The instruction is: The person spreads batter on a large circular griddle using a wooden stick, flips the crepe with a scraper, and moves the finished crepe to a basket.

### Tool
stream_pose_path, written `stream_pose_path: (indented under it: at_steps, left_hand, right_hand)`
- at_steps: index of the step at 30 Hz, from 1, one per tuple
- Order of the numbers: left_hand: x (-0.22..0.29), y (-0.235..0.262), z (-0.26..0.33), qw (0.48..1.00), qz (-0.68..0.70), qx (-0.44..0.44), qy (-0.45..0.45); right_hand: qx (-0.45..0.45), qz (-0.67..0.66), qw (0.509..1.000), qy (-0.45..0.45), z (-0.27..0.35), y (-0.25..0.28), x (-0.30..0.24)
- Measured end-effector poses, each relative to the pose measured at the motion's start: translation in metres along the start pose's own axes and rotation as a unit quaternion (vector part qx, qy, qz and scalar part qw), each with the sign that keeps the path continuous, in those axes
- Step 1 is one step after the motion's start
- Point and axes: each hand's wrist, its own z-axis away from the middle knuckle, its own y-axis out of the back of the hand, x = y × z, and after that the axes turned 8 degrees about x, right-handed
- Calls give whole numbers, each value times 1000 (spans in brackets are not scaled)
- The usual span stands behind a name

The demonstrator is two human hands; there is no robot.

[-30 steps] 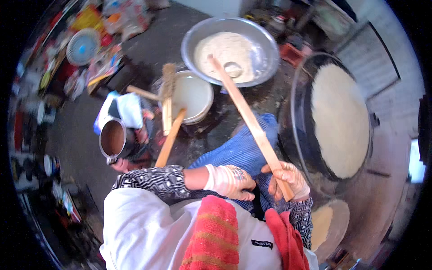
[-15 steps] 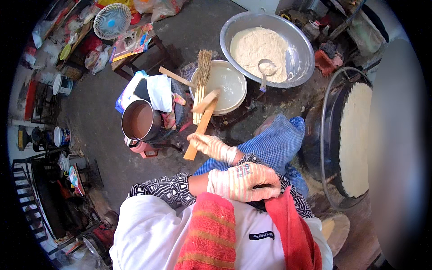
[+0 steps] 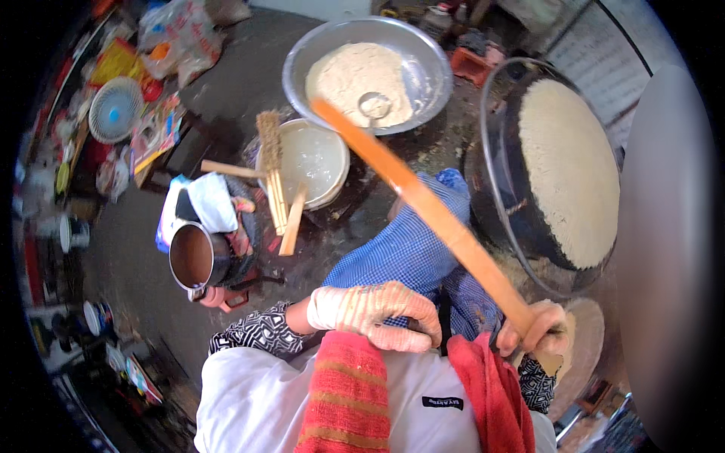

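Observation:
My right hand (image 3: 538, 331), in a pale striped work glove, is closed around the near end of a long flat wooden stick (image 3: 445, 223). The stick slants up and left over my lap, its far end overlapping the basin's near rim in the picture. My left hand (image 3: 381, 313), gloved too, rests over my lap near the red towel (image 3: 346, 389); its thumb and fingers are apart and nothing shows between them. To the right, a large round black pan (image 3: 521, 192) holds a wide pale layer (image 3: 570, 174).
A metal basin (image 3: 438, 64) holds pale dough or batter and a ladle (image 3: 374, 106). A bucket (image 3: 343, 162) of cloudy liquid holds a straw brush (image 3: 272, 162) and a wooden handle (image 3: 294, 223). A pot (image 3: 198, 257) of brown liquid stands at left. A hoop-like rim (image 3: 491, 170) surrounds the pan.
My right hand has moved from beside the bucket to the right, near the pan, and now grips the long stick. The view has turned rightward. My left hand stays over my lap.

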Motion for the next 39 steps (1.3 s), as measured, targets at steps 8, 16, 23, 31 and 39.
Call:
stream_pose_path:
  at_steps: [8, 16, 23, 31, 39]
  left_hand:
    - [1, -12, -66, 890, -403, 169, -131]
    - [-81, 27, -165, 634, -754, -36, -167]
    - [-157, -104, -336, 712, -604, -193, -302]
    - [-228, -61, -349, 654, -702, -229, -164]
    - [-184, 70, -320, 649, -744, -71, -143]
  right_hand:
    - [414, 82, 868, -261, 19, -19, 65]
    - [498, 332, 799, -61, 116, -31, 132]
    - [761, 159, 624, 78, 189, -71, 177]
    - [655, -211, 725, 26, 167, -34, 130]
    - [567, -27, 815, -117, 95, 40, 123]
